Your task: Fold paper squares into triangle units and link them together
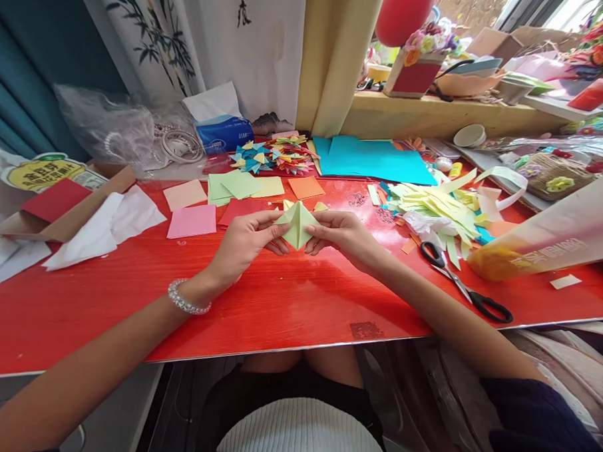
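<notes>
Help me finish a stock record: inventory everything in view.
folded paper: one, light green, centre
square sheets: several, mixed colours, centre and left
folded pieces: many, multicoloured, back centre
large sheets: several, blue, back right
paper strips: many, mostly pale green, right
scissors: one, black handles, front right
printed container: one, whitish and yellow, right
woven basket: one, brown, far right
tissue pack: one, blue, back left
plastic bag: one, clear, back left
cardboard tray: one, brown, left
crumpled tissue: count unclear, white, left
windowsill items: uncountable, multicoloured, top right
wall hanging: one, white, back
curtain: one, teal, top left
table: one, red, across the picture
bracelet: one, clear, left wrist
left hand: one, bare, folded paper's left side
right hand: one, bare, its right side
</notes>
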A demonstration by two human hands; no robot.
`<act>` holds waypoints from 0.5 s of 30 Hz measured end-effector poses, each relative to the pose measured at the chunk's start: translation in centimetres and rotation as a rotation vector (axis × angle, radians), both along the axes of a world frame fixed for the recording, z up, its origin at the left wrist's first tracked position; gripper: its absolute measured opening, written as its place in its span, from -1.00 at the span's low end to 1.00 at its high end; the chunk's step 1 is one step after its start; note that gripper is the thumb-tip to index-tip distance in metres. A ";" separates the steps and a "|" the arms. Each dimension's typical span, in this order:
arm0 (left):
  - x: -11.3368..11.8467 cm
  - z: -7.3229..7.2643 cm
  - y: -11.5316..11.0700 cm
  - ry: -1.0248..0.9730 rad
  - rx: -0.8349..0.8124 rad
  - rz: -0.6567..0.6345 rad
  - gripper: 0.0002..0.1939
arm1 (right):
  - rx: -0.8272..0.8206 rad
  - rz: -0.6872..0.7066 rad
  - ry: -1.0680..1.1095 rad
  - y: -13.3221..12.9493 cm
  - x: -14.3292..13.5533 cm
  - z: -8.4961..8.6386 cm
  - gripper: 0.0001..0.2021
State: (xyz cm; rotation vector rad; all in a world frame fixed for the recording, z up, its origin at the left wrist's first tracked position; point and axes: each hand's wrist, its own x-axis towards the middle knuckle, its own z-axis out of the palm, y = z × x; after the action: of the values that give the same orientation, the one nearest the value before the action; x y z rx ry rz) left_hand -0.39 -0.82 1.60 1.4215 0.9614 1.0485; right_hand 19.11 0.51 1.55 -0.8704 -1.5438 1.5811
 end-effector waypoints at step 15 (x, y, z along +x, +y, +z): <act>0.2 0.0 -0.2 -0.015 -0.048 -0.007 -0.70 | -0.007 -0.040 -0.028 -0.2 -0.1 0.1 -0.75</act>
State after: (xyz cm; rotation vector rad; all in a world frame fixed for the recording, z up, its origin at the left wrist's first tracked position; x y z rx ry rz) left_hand -0.20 -1.00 1.63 1.3748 0.9641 1.0232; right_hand 18.98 0.27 1.69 -0.9252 -1.5328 1.5527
